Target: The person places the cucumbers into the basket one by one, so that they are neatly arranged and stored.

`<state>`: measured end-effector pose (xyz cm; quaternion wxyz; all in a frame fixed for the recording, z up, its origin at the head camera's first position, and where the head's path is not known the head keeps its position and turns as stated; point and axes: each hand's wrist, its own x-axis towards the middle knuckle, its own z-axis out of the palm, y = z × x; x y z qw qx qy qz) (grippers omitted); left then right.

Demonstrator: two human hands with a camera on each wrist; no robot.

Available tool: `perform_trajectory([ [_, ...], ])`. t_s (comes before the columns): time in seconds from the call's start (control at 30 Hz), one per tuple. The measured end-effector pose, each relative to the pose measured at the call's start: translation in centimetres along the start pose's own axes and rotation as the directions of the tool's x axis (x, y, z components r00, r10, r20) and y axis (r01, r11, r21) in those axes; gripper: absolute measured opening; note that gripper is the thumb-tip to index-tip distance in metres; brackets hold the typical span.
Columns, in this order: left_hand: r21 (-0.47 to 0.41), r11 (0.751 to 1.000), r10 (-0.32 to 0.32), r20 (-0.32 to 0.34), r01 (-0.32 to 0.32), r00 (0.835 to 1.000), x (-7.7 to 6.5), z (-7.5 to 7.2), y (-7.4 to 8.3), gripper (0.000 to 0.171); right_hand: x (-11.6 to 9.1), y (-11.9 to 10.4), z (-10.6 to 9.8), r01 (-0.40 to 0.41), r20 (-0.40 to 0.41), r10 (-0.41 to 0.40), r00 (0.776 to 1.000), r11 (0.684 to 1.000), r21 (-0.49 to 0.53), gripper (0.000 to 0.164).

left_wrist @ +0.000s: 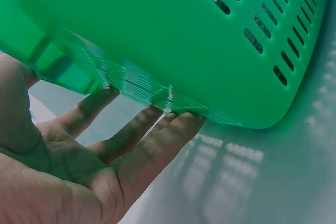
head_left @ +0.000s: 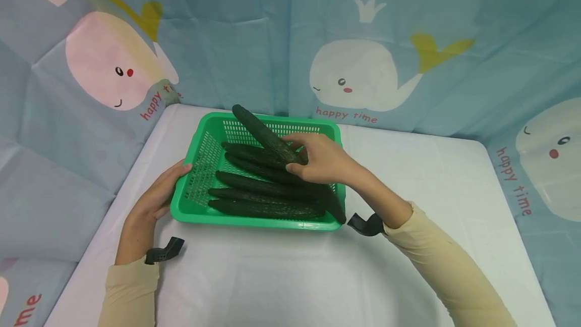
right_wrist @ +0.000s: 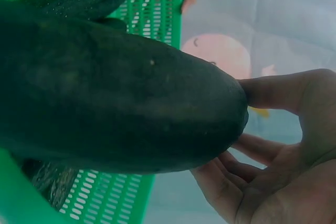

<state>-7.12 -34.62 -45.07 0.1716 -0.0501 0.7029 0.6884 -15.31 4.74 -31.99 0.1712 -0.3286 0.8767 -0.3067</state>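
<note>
My right hand [head_left: 324,158] grips a long dark green cucumber [head_left: 260,127] around its middle, thumb on the near side and fingers on the far side. The cucumber slants above the green plastic basket [head_left: 254,223], one end over the far rim, the other toward the near right corner. In the right wrist view this cucumber [right_wrist: 126,93] fills much of the picture. Several more cucumbers [head_left: 268,208] lie side by side in the basket. My left hand [head_left: 159,191] holds the basket's left side, thumb on the rim and fingertips [left_wrist: 189,121] against the outer wall.
The basket stands on a white-covered table [head_left: 290,276], close to the back. A blue curtain [head_left: 254,39] with whale prints rises behind and at both sides. A black wrist mount [head_left: 366,224] sticks out near my right cuff, another [head_left: 165,251] near the left.
</note>
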Motion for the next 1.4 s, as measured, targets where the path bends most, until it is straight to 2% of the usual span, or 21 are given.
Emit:
perform_trajectory([
  [0.3,0.006,1.0,0.014,0.01,-0.014,1.0,0.3,0.2,0.1,0.078,1.1,-0.3,0.6,-0.012,0.035,0.013,0.999,1.0,-0.024,0.059],
  [0.53,0.011,1.0,-0.013,0.011,0.013,1.0,0.2,0.8,-0.4,0.077,1.4,0.0,1.7,-0.032,0.068,0.036,0.997,0.997,-0.069,0.057],
  [1.03,0.01,1.0,0.026,0.012,-0.026,1.0,0.1,0.1,-0.3,0.077,2.5,-1.0,2.3,-0.016,0.068,0.023,0.997,0.994,-0.108,0.054],
  [1.23,0.006,1.0,0.024,0.013,-0.024,1.0,0.0,0.1,-0.2,0.076,2.6,-1.1,2.1,0.016,0.053,-0.011,0.999,0.996,-0.087,0.053],
  [1.4,-0.006,1.0,0.029,0.029,-0.029,0.999,0.1,0.1,-0.4,0.075,2.1,-1.1,1.4,0.028,0.023,-0.025,0.999,0.993,-0.115,0.053],
])
